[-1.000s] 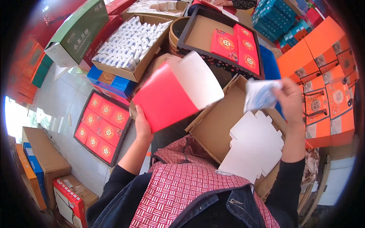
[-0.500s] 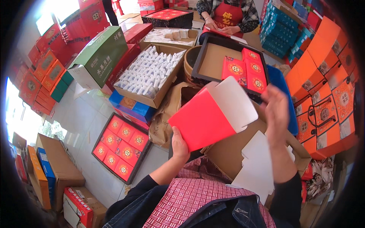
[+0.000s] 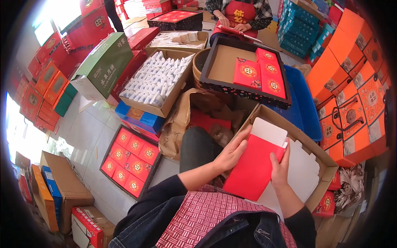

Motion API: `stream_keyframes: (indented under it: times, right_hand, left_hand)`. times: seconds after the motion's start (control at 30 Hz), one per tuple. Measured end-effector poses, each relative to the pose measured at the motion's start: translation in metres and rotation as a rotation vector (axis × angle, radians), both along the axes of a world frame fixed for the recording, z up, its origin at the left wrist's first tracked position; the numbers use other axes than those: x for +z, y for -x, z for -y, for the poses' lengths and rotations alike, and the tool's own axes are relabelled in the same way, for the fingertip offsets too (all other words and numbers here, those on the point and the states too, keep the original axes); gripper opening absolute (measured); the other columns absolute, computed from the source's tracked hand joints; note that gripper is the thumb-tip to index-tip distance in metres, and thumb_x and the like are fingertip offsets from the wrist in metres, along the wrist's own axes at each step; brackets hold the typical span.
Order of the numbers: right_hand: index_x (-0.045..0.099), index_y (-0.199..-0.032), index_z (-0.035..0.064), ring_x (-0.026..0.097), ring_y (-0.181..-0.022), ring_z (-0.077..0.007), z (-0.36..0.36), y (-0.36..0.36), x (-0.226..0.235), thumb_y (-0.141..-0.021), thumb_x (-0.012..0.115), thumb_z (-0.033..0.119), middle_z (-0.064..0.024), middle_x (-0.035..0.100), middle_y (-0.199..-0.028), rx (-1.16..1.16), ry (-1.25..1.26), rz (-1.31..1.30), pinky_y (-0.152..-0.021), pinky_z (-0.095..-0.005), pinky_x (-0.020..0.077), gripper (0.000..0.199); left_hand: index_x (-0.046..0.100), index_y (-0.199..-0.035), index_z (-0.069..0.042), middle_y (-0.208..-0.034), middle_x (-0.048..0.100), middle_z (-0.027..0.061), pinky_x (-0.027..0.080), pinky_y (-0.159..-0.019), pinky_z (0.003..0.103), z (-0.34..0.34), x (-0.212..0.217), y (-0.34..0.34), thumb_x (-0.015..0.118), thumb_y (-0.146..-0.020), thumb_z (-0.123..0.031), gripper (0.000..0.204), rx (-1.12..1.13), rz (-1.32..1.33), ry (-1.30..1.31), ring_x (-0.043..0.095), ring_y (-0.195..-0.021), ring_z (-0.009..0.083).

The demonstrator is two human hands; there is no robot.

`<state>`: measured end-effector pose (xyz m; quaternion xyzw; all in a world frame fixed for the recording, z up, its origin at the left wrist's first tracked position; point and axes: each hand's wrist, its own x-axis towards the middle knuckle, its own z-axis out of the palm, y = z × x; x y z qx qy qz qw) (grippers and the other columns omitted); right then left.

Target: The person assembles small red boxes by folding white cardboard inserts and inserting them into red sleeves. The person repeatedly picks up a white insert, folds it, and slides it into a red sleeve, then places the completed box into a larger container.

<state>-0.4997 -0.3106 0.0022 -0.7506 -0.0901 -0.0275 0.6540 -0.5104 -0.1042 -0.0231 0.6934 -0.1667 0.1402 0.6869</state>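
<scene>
Between my hands is a red folding carton (image 3: 254,167) with a white end flap (image 3: 269,131) sticking up at its far end. My left hand (image 3: 232,153) lies along the carton's left side with fingers straight and close together, pressing on it. My right hand (image 3: 281,167) grips the right side, its thumb on the red face and the fingers mostly hidden behind. Under the carton, white flat card blanks (image 3: 304,169) lie in an open cardboard box (image 3: 326,165) at my lap.
Ahead stands a black tray (image 3: 215,82) partly filled with red boxes, on a blue bin (image 3: 308,111). A full tray of red boxes (image 3: 131,160) lies on the floor at left. White wrapped packets (image 3: 151,78) fill a carton. A co-worker's hands (image 3: 233,25) hold something red.
The red carton has come down and right, turning more upright. My right hand has moved from the air onto its right side; my left hand has shifted up along its left side.
</scene>
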Motion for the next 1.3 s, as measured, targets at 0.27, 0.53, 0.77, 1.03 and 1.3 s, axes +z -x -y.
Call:
stream_keyframes:
  times: [0.27,0.53,0.77,1.03,1.3]
  right_hand:
    - [0.048,-0.129,0.0014,0.049,-0.114,-0.0167,0.022,-0.011,-0.008,-0.102,0.037,0.026,-0.0100,0.053,-0.122,0.150,-0.171,-0.271,-0.099,-0.0297,0.0379,0.038]
    - [0.064,-0.106,-0.0018,0.054,-0.094,-0.0138,0.023,-0.027,-0.010,-0.094,0.050,0.005,-0.0074,0.060,-0.107,0.102,0.156,0.020,-0.083,-0.0241,0.0426,0.020]
    - [0.061,-0.096,-0.0008,0.062,-0.094,-0.0162,0.022,-0.066,0.047,-0.090,0.061,0.013,-0.0113,0.068,-0.092,0.388,-0.518,-0.488,-0.081,-0.0293,0.0492,0.015]
    - [0.066,-0.116,0.0059,0.064,-0.081,-0.0133,-0.012,-0.089,0.096,-0.087,0.064,0.017,-0.0095,0.071,-0.097,0.798,0.481,-0.405,-0.077,-0.0268,0.0505,0.031]
    - [0.063,-0.120,0.0095,0.066,-0.083,-0.0169,-0.009,-0.084,0.087,-0.087,0.060,0.012,-0.0141,0.070,-0.098,0.751,0.625,-0.126,-0.074,-0.0282,0.0506,0.033]
  left_hand:
    - [0.051,-0.120,-0.006,-0.109,0.054,0.0012,0.042,-0.092,0.025,0.007,-0.008,-0.022,0.038,-0.103,-0.027,0.030,-0.255,-0.451,0.302,0.050,-0.101,0.0079]
    - [0.060,-0.106,-0.002,-0.102,0.059,0.0002,0.043,-0.088,0.024,-0.008,-0.014,-0.018,0.044,-0.100,-0.017,0.022,-0.173,-0.474,0.307,0.052,-0.096,0.0085]
    - [0.059,-0.107,0.002,-0.117,0.060,0.0118,0.042,-0.094,0.027,0.001,0.007,-0.006,0.043,-0.099,-0.008,0.021,-0.031,-0.177,0.122,0.055,-0.108,0.0169]
    - [0.044,-0.115,-0.003,-0.123,0.053,0.0158,0.043,-0.096,0.031,0.000,0.007,-0.002,0.043,-0.097,0.000,0.018,-0.097,-0.098,0.235,0.053,-0.112,0.0204]
    - [0.028,-0.131,-0.006,-0.131,0.045,0.0191,0.040,-0.103,0.037,0.001,0.018,0.001,0.043,-0.096,0.001,0.039,-0.152,-0.102,0.346,0.049,-0.121,0.0261]
